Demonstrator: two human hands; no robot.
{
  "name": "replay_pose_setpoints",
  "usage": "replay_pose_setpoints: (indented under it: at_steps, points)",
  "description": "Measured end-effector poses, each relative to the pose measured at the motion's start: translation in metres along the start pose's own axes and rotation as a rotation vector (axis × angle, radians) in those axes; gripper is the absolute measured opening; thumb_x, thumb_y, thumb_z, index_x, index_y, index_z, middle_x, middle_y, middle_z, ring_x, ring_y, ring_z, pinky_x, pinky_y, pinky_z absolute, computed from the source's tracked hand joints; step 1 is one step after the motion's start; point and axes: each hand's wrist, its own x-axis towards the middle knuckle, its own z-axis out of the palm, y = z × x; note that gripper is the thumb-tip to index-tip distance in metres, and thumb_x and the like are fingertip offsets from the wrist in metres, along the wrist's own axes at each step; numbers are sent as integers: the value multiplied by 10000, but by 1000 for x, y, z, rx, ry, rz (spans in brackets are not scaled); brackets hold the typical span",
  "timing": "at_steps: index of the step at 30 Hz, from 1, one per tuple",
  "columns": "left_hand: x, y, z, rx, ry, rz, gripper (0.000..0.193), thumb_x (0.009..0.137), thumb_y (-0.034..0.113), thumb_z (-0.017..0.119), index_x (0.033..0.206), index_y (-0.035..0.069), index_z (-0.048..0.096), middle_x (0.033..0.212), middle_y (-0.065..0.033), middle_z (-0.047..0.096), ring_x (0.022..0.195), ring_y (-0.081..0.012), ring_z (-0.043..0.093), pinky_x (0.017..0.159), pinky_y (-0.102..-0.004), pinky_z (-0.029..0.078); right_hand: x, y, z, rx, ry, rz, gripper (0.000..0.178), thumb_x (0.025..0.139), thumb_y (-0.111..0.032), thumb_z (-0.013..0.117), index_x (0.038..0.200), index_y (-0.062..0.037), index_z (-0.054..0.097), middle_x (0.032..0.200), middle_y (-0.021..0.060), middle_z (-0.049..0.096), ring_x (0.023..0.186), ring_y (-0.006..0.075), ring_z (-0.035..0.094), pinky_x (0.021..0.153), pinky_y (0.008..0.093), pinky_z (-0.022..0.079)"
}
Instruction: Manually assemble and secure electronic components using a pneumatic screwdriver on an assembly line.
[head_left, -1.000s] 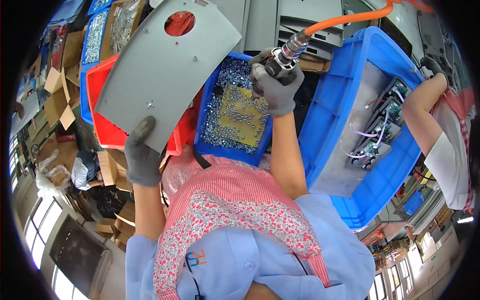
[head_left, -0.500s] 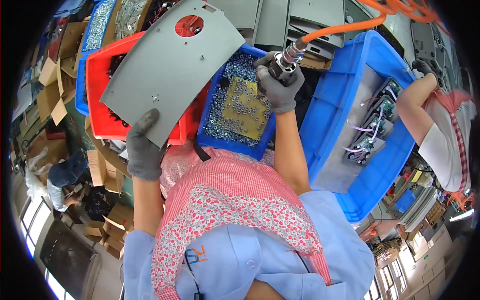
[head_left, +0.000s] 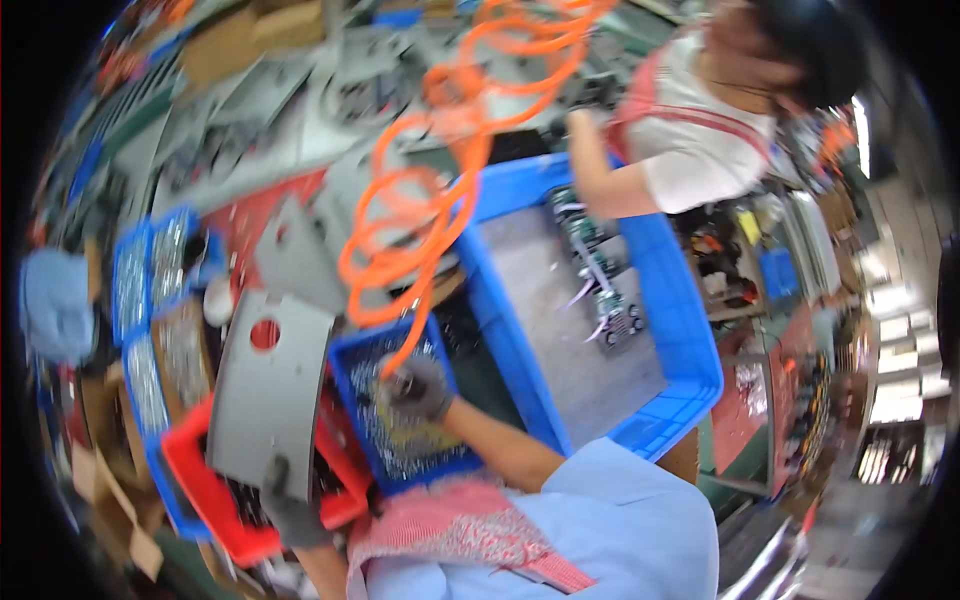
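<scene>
My left hand (head_left: 292,512), in a grey glove, is closed on the lower edge of a grey sheet-metal panel (head_left: 262,400) with a round hole near its top. The panel is tilted above a red bin (head_left: 190,462). My right hand (head_left: 420,388), also gloved, grips an air-powered hand tool (head_left: 394,378) fed by an orange coiled hose (head_left: 410,255). Blur and my fingers hide most of this tool. Under that hand lies a blue bin (head_left: 350,400) of small metal fasteners with a yellow plate (head_left: 418,436) in it.
To the right stands a large blue tub (head_left: 690,345) holding circuit-board assemblies (head_left: 605,285) with white wires. A co-worker's arm (head_left: 612,190) reaches past its far end. More grey panels (head_left: 300,255) lie beyond; small blue parts bins (head_left: 130,290) stand at left.
The view has swung right and up, bringing the hose coils and the co-worker into fuller sight. Both hands keep their hold on the panel and the tool.
</scene>
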Motion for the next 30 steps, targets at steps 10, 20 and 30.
replay_pose_setpoints:
  at_steps: [10, 20, 30]
  points:
    - [10, 12, -10, 133, -214, -41, 464, 802, 266, 499, 1172, -11, 535, 1027, -134, 634, 942, -257, 610, 824, -373, 489, -62, 46, 17, 105, -14, 83, 358, 643, -113, 749, 968, -79, 600, 812, 88, 655, 703, 242, 658, 627, 332, 514]
    - [23, 21, -30, 690, -291, 254, 403, 845, 218, 494, 1152, -40, 532, 1104, -158, 607, 983, -238, 610, 824, -309, 512, -48, 27, 32, 95, 164, 136, 285, 682, -48, 708, 949, -41, 608, 839, 65, 660, 747, 134, 636, 669, 289, 517]
    - [22, 31, -31, 159, -286, 38, 540, 737, 44, 587, 1257, -54, 474, 1173, -140, 569, 1024, -241, 588, 892, -351, 484, 23, -104, 4, 650, 422, 313, 168, 758, 76, 533, 912, 8, 546, 673, 78, 557, 498, 117, 492, 431, 274, 421]
